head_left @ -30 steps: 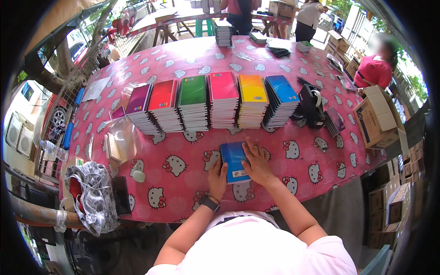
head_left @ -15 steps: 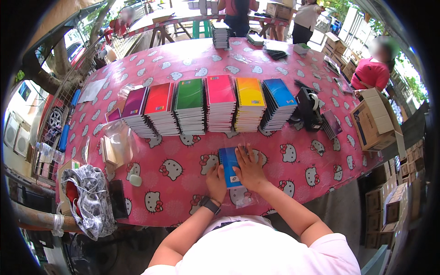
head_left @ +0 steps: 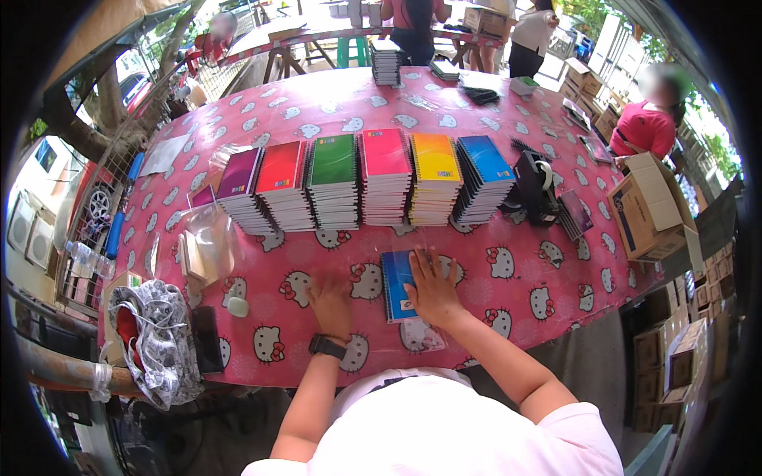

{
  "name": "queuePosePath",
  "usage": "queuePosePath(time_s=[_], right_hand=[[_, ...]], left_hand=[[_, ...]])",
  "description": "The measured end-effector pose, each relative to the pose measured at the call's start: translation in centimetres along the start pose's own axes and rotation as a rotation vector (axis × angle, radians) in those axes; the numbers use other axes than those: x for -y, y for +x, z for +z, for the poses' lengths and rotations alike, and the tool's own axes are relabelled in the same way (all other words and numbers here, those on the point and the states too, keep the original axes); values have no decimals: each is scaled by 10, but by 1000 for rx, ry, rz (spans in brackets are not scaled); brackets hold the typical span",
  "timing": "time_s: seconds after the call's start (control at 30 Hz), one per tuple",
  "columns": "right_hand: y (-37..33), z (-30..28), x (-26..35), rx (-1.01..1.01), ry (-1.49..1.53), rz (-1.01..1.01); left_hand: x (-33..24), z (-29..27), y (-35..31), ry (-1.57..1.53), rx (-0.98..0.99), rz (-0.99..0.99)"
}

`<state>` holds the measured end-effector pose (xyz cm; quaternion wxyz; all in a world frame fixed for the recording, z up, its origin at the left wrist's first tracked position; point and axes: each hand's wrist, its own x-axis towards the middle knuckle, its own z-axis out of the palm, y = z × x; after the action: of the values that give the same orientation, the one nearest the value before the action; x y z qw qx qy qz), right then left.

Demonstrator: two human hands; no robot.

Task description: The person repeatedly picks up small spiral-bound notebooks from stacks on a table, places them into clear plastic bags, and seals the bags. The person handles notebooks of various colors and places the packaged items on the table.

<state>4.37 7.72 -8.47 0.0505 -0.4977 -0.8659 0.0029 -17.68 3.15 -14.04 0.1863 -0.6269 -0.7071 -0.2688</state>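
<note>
Six notebook stacks (head_left: pixel 381 186) look piled up at 12 o'clock, one blue notebook (head_left: pixel 394 279) left out under the flat, open right hand (head_left: pixel 432 292). Left hand (head_left: pixel 327 305) at the notebook's 9 o'clock, fingers too blurry to tell.

The pink cat-print surface (head_left: pixel 520 292) bore six spiral-notebook stacks (head_left: pixel 385 190) mid-frame and one blue spiral notebook (head_left: pixel 397 287) below centre.

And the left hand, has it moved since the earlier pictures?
Yes. The left hand has moved leftward, away from the blue notebook and nearer to the small pale object, which has not moved.
</note>
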Motion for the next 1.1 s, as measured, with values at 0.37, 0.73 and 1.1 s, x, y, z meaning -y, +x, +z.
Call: queuePosePath(time_s=[0.37, 0.73, 1.1], right_hand=[[18, -16, -3, -106, 549, -124], [42, -36, -12, 170, 906, 304], [24, -41, -35, 251, 445, -373]], left_hand=[[-54, -70, 39, -1178, 621, -551], [-53, -57, 30, -1241, 386, -391], [-36, -9, 21, -754, 494, 164]])
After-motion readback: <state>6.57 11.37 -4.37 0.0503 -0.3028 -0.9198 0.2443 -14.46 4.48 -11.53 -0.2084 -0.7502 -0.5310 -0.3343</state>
